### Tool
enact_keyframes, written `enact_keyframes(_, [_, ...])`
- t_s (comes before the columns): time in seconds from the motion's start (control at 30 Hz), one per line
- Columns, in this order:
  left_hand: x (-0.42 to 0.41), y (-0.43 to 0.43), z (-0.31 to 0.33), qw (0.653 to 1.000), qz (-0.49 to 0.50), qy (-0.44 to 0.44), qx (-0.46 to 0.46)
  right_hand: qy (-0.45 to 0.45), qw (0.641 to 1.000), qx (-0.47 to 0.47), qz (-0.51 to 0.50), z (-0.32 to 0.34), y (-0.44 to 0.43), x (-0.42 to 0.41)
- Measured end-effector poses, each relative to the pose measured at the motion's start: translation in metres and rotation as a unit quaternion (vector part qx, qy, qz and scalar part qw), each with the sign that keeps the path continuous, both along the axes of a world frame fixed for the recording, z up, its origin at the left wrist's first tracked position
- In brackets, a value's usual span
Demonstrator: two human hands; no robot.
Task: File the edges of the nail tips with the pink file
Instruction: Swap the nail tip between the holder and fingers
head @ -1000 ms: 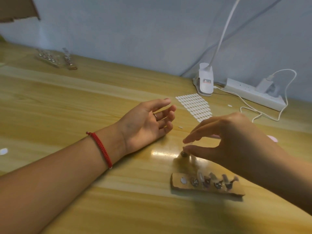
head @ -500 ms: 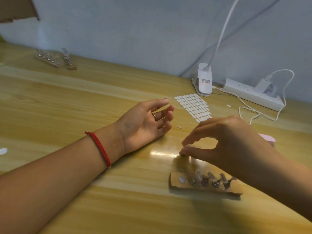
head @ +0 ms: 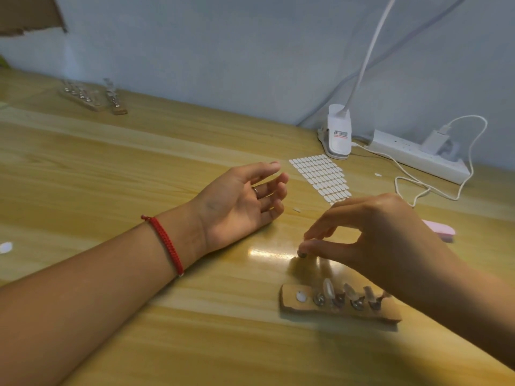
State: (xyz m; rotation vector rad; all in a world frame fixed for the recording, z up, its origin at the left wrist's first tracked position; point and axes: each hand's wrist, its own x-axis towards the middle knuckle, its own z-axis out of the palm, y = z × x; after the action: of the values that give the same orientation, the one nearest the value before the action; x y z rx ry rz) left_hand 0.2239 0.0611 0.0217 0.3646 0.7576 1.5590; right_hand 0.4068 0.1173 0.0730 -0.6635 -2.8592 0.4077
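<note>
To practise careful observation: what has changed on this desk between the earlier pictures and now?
Very little. The right hand curled its fingers slightly closer to the thumb, whose tip stays at a small dark piece, and it uncovers more of the pink file. The left hand, nail holder and sticker sheet stayed put.

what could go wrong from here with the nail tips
1. The right hand pinches a small dark piece just beyond the cardboard strip. Its forearm passes close over the nail tips standing on that strip and could knock them.
2. The pink file lies behind that hand, far from the open left hand. Reaching for it with the right hand might mean dropping the tiny piece, which would be easy to lose.
</note>
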Motion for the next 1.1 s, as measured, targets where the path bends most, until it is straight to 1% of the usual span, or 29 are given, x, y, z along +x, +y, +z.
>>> enact_keyframes(0.1, [0.000,0.000,0.000,1.000,-0.004,-0.001,0.000,0.018,0.999,-0.034,-0.018,-0.002,0.004,-0.001])
enact_keyframes(0.23, [0.000,0.000,-0.001,1.000,-0.003,-0.004,0.001,0.012,0.998,-0.050,-0.024,-0.003,0.006,-0.004])
enact_keyframes(0.5, [-0.001,0.000,-0.001,1.000,-0.005,-0.003,-0.001,-0.064,0.998,0.009,0.013,0.004,0.002,-0.002])
enact_keyframes(0.63, [-0.001,0.000,-0.001,1.000,-0.005,-0.003,-0.001,-0.072,0.996,0.032,0.032,0.005,0.004,-0.003])
enact_keyframes(0.83, [0.000,-0.002,0.000,1.000,-0.002,0.004,-0.003,-0.069,0.997,0.018,0.024,0.002,0.007,-0.004])
enact_keyframes(0.97, [0.002,-0.002,0.002,1.000,-0.002,0.004,-0.003,-0.051,0.997,-0.052,0.009,0.004,0.010,-0.006])
enact_keyframes(1.1, [0.001,-0.001,0.001,1.000,-0.005,0.001,-0.006,-0.087,0.995,-0.024,0.032,0.006,0.014,-0.008])
